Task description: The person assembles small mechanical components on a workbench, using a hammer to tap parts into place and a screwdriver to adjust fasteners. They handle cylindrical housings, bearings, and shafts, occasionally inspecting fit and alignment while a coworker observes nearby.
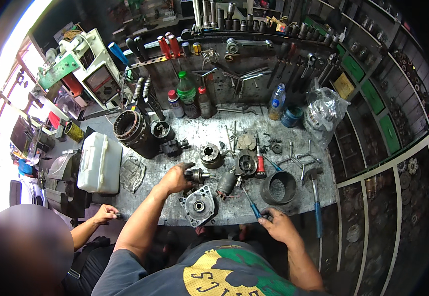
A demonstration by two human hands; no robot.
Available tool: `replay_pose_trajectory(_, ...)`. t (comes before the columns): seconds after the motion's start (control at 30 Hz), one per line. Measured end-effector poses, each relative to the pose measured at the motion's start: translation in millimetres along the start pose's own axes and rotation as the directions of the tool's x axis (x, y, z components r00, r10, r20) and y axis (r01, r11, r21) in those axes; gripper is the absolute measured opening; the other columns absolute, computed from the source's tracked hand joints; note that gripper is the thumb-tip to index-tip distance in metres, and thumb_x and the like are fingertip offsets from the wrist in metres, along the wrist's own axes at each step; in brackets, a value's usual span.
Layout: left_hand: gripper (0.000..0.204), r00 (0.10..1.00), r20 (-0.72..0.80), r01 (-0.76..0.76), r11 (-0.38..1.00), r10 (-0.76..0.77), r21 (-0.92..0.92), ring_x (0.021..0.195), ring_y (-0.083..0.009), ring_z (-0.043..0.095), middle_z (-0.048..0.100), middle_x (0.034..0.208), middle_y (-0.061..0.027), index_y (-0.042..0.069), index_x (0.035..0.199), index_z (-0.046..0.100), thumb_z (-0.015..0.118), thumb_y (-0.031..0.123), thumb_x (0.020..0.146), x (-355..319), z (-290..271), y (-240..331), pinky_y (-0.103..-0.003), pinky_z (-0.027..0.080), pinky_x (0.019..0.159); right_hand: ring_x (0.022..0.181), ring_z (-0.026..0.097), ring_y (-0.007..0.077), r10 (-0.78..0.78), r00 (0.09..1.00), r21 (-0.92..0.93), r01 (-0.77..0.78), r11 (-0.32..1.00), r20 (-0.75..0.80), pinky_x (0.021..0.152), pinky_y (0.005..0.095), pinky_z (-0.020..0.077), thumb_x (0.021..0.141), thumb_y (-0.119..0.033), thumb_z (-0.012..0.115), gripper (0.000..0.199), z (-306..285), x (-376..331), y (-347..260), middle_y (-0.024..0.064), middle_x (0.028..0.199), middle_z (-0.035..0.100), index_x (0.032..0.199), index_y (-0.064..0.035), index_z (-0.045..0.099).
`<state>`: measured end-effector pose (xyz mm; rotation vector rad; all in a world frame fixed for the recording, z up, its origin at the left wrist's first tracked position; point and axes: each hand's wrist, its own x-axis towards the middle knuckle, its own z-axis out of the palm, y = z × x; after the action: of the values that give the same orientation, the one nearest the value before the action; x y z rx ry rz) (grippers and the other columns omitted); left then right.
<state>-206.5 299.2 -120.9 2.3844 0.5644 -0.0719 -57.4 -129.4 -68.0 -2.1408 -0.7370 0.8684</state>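
Observation:
My left hand [175,179] is closed round one end of a short metal shaft [202,176], whose bare tip points right. Just below that lies a flanged metal end housing [199,206] with a bearing in its centre. At the front edge of the bench, my right hand [277,226] has its fingers closed on the handle of a blue screwdriver [255,209]. The blade points up and left, toward a small cylindrical motor [226,182]. Between my hands and farther back sit a round metal housing [211,156] and an open round part [246,163].
A metal ring [278,188] and a blue-handled hammer [316,202] lie at right, near cross-shaped wrenches [298,160]. A white plastic case [100,163] and a large cylinder [135,133] stand left. Bottles [187,93] line the back. Another person's hand [107,214] is at lower left.

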Motion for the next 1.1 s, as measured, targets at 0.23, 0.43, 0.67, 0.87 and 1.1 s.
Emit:
replay_pose_trajectory(0.23, 0.064, 0.807, -0.543, 0.114, 0.963, -0.233, -0.244, 0.127, -0.0361, 0.071, 0.072, 0.14, -0.0233, -0.002, 0.143, 0.067, 0.087, 0.012, 0.084, -61, 17, 31, -0.043, 0.056, 0.11, 0.119, 0.072, 0.0411, -0.28, 0.958, -0.11, 0.286, 0.952, 0.067, 0.101, 0.0463, 0.0561, 0.099, -0.031, 0.079, 0.042, -62, 15, 1, 0.0232, 0.124, 0.075, 0.128, -0.0002, 0.071)
replay_pose_trajectory(0.43, 0.048, 0.469, -0.756, 0.246, 0.89, -0.457, -0.385, 0.106, -0.0297, 0.077, 0.079, 0.117, -0.0184, 0.0, 0.135, 0.071, 0.082, 0.007, 0.089, -146, 82, 77, -0.042, 0.061, 0.096, 0.112, 0.074, 0.0415, -0.316, 0.946, -0.136, 0.323, 0.937, 0.07, 0.098, 0.045, 0.0578, 0.096, -0.024, 0.081, 0.04, -114, 20, 23, 0.0234, 0.12, 0.076, 0.125, 0.0022, 0.072)
replay_pose_trajectory(0.67, 0.044, 0.534, -0.77, 0.152, 0.935, -0.35, -0.32, 0.101, -0.0334, 0.077, 0.077, 0.113, -0.0193, 0.001, 0.129, 0.071, 0.082, 0.008, 0.087, -180, 126, 144, -0.042, 0.061, 0.092, 0.107, 0.074, 0.0421, -0.36, 0.931, -0.172, 0.366, 0.915, 0.068, 0.095, 0.046, 0.0584, 0.093, -0.018, 0.081, 0.037, -146, 10, 44, 0.0247, 0.114, 0.076, 0.123, 0.0029, 0.072)
replay_pose_trajectory(0.87, 0.055, 0.794, -0.596, -0.03, 0.971, -0.122, -0.239, 0.114, -0.0385, 0.074, 0.074, 0.124, -0.0205, 0.005, 0.141, 0.067, 0.083, 0.015, 0.089, -157, 130, 170, -0.044, 0.06, 0.1, 0.101, 0.074, 0.0435, -0.269, 0.953, -0.25, 0.228, 0.941, -0.143, 0.09, 0.0474, 0.0585, 0.093, -0.017, 0.081, 0.036, -148, -43, 67, 0.0249, 0.109, 0.076, 0.122, 0.0028, 0.072)
replay_pose_trajectory(1.1, 0.104, 0.913, -0.171, -0.099, 0.204, -0.372, -0.974, 0.092, -0.0228, 0.072, 0.074, 0.135, -0.019, 0.015, 0.176, 0.009, 0.077, 0.012, 0.098, -101, 141, 188, -0.041, 0.061, 0.087, 0.098, 0.076, 0.0404, -0.012, 0.981, -0.293, -0.045, 0.955, -0.192, 0.089, 0.0468, 0.0589, 0.091, -0.02, 0.084, 0.045, -140, -134, 110, 0.022, 0.105, 0.077, 0.129, 0.0008, 0.071)
